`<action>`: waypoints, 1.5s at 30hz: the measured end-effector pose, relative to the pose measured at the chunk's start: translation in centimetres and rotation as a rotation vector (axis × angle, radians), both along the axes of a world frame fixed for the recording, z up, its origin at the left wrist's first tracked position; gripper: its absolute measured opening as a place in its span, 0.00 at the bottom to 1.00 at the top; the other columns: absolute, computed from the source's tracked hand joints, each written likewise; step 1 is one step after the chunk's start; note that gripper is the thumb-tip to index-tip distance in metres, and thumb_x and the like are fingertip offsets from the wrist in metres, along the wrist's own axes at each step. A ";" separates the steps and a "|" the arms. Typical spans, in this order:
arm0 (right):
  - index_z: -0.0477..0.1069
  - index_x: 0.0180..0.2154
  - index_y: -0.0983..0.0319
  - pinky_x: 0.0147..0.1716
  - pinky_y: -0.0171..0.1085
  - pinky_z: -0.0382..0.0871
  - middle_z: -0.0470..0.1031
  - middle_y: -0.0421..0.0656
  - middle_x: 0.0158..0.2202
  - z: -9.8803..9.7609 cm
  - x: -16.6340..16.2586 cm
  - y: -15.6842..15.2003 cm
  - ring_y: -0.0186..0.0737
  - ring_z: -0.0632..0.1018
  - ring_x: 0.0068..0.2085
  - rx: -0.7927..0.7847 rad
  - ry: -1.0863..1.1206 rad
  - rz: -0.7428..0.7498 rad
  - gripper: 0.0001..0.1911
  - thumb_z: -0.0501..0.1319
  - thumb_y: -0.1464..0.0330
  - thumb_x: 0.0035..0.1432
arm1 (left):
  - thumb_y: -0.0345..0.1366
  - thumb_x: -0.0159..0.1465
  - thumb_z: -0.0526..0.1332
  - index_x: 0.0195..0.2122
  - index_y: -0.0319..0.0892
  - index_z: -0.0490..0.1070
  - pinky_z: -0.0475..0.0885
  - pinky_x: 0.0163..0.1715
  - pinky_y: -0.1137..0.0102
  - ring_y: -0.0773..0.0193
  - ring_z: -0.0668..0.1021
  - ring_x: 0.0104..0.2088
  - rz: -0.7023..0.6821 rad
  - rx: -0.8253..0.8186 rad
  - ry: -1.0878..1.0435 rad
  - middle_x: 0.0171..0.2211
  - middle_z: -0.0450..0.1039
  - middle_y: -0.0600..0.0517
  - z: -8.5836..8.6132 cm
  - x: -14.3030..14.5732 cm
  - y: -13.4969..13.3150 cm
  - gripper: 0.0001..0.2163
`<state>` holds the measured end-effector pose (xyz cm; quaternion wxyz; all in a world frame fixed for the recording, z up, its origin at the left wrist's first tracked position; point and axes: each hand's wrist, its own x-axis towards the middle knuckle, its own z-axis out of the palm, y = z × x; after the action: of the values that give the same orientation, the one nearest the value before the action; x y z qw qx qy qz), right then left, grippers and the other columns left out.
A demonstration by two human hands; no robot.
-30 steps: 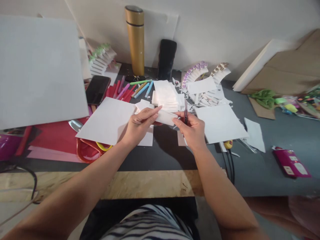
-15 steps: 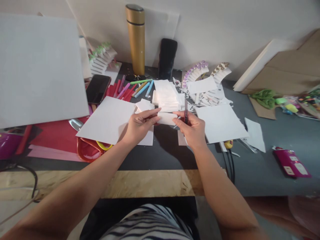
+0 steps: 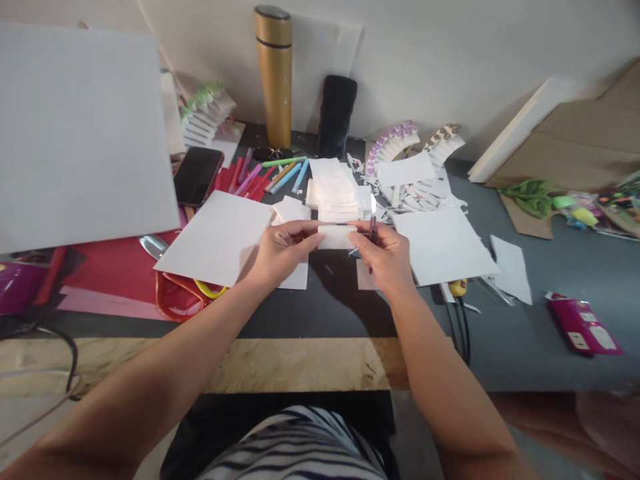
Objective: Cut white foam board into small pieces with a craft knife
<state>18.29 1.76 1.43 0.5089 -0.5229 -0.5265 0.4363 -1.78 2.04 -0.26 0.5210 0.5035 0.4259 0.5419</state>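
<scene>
A small piece of folded white paper [image 3: 337,238] is stretched between my two hands above the dark desk. My left hand [image 3: 289,250] pinches its left end between thumb and fingers. Its right end is in the grip of my right hand [image 3: 383,252]. Tucked in the right hand as well is a slim cutting tool [image 3: 373,223] with a bright blade pointing away from me and a dark reddish handle; my fingers hide part of it. Just beyond the hands lies a stack of white paper pieces [image 3: 336,190].
White sheets lie on the left [image 3: 215,233] and right [image 3: 443,247]. Behind are colored paper rolls [image 3: 285,179], a gold bottle [image 3: 275,80], an upright black phone [image 3: 337,117] and paper scraps [image 3: 417,199]. A magenta power bank-like box [image 3: 584,325] sits far right.
The paper between my hands has turned a little, its upper edge now straight and level. My right thumb presses nearer its right end. The tool's blade catches more light.
</scene>
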 end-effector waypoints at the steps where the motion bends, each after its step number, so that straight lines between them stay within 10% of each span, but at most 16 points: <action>1: 0.80 0.41 0.57 0.18 0.34 0.52 0.65 0.35 0.22 0.1 0.0 0.0 0.30 0.61 0.21 -0.021 0.038 0.013 0.17 0.73 0.57 0.50 | 0.40 0.56 0.73 0.41 0.40 0.82 0.78 0.34 0.70 0.64 0.80 0.31 -0.006 -0.036 -0.053 0.32 0.81 0.50 0.2 0.1 0.0 0.14; 13: 0.77 0.34 0.59 0.19 0.33 0.48 0.56 0.31 0.18 -0.4 -0.4 -0.2 0.28 0.55 0.19 -0.063 0.096 0.064 0.11 0.71 0.59 0.54 | 0.39 0.50 0.77 0.32 0.37 0.72 0.80 0.33 0.69 0.63 0.82 0.30 -0.160 -0.271 -0.290 0.27 0.76 0.52 0.9 0.6 -0.1 0.17; 25: 0.75 0.33 0.60 0.28 0.35 0.57 0.65 0.36 0.26 1.7 0.6 -0.9 0.32 0.63 0.27 0.199 -0.305 0.286 0.05 0.66 0.65 0.58 | 0.37 0.60 0.71 0.37 0.40 0.78 0.70 0.36 0.71 0.66 0.75 0.34 -0.204 0.185 0.117 0.34 0.76 0.51 0.5 0.0 -0.2 0.08; 34: 0.76 0.33 0.62 0.27 0.35 0.57 0.67 0.36 0.25 1.5 0.7 -0.6 0.32 0.63 0.27 0.013 -0.260 0.207 0.11 0.69 0.60 0.54 | 0.39 0.60 0.69 0.36 0.39 0.72 0.69 0.29 0.72 0.68 0.73 0.28 -0.235 0.052 0.118 0.29 0.71 0.54 0.6 0.4 -0.6 0.10; 39: 0.74 0.30 0.62 0.28 0.36 0.56 0.65 0.35 0.22 1.3 0.9 -0.1 0.32 0.63 0.25 -0.279 -0.267 0.258 0.11 0.69 0.62 0.50 | 0.34 0.63 0.65 0.48 0.42 0.67 0.74 0.45 0.63 0.60 0.76 0.44 -0.275 0.434 0.490 0.47 0.70 0.45 0.6 -0.1 -0.6 0.13; 45: 0.72 0.28 0.62 0.29 0.36 0.56 0.66 0.36 0.24 0.8 1.3 0.1 0.32 0.63 0.27 -0.371 -0.298 0.319 0.08 0.69 0.65 0.47 | 0.38 0.63 0.68 0.39 0.41 0.67 0.73 0.51 0.58 0.51 0.73 0.53 -0.570 0.652 0.828 0.53 0.68 0.41 1.3 -1.2 -0.3 0.11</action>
<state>19.56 1.89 2.19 0.2466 -0.5760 -0.5824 0.5179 -2.94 1.75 1.04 0.2552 0.9010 0.2537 0.2424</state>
